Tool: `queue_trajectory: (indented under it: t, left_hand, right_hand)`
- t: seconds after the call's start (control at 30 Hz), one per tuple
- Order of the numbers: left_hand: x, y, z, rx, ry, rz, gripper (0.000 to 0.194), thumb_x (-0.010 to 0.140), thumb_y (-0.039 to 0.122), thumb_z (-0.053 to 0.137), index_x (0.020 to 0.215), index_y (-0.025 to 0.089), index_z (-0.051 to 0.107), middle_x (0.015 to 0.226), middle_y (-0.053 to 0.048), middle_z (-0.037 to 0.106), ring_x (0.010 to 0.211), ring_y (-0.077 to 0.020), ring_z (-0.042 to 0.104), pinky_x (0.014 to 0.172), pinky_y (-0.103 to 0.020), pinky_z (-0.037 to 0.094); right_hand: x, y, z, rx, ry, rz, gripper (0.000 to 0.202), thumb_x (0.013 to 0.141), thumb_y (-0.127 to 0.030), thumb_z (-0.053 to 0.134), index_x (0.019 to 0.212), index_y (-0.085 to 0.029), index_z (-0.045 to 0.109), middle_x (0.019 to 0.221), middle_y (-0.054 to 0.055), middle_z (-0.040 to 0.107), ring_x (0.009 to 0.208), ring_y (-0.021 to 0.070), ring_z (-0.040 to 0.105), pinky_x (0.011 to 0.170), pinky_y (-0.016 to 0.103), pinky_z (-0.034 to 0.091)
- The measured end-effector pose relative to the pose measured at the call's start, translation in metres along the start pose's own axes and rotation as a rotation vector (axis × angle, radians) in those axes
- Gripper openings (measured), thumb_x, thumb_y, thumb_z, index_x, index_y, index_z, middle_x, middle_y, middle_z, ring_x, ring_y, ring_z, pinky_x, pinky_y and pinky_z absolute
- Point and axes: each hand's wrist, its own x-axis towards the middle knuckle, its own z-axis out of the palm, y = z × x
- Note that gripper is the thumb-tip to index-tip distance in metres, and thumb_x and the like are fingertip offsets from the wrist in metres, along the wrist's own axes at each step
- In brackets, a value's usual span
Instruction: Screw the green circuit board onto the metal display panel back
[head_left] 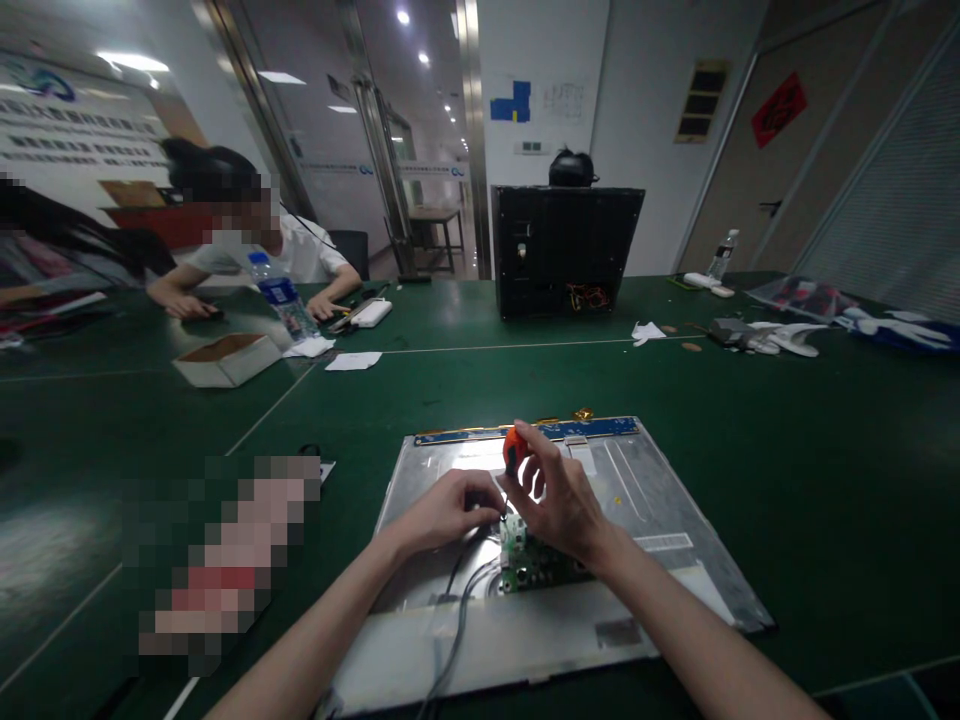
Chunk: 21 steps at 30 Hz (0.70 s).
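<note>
My right hand (566,505) has the orange handle of a screwdriver (514,452) pinched between thumb and fingers, other fingers curled near it. Long axis close to upright, handle up, shaft running down from the grip to the far left corner of a green circuit board (517,575). Left hand (450,505) comes in from the left, fingertips at the shaft's lower end, so it is the nearer hand to the tip; whether it pinches anything, I can't tell. Board sits mid-width on a metal panel (660,500), partly under my right hand. Grey cables (461,620) run from the board's left side over the panel's near edge. Panel lies toward the near edge of the green worktop (825,450).
</note>
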Motion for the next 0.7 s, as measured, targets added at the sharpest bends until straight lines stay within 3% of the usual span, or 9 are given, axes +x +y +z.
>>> queue_trajectory:
  t: [0.33, 0.7]
  left_hand:
    - [0.0003, -0.0007, 0.0004, -0.012, 0.002, -0.003, 0.01, 0.078, 0.025, 0.064, 0.079, 0.015, 0.066, 0.078, -0.002, 0.065, 0.076, -0.0169, 0.055, 0.073, -0.029, 0.044]
    - [0.0005, -0.0011, 0.001, -0.029, 0.003, 0.008, 0.007, 0.077, 0.022, 0.062, 0.078, 0.015, 0.065, 0.076, -0.002, 0.063, 0.072, -0.0157, 0.054, 0.069, -0.027, 0.043]
  right_hand:
    - [0.0005, -0.0038, -0.0026, 0.041, -0.025, 0.021, 0.067, 0.085, -0.015, 0.049, 0.145, -0.019, 0.019, 0.076, 0.001, 0.061, 0.053, 0.0131, 0.058, 0.044, 0.025, 0.047]
    - [-0.0012, -0.0029, -0.0013, 0.015, -0.011, 0.028, 0.068, 0.085, -0.016, 0.051, 0.144, -0.021, 0.019, 0.08, 0.003, 0.063, 0.051, 0.0127, 0.057, 0.042, 0.025, 0.046]
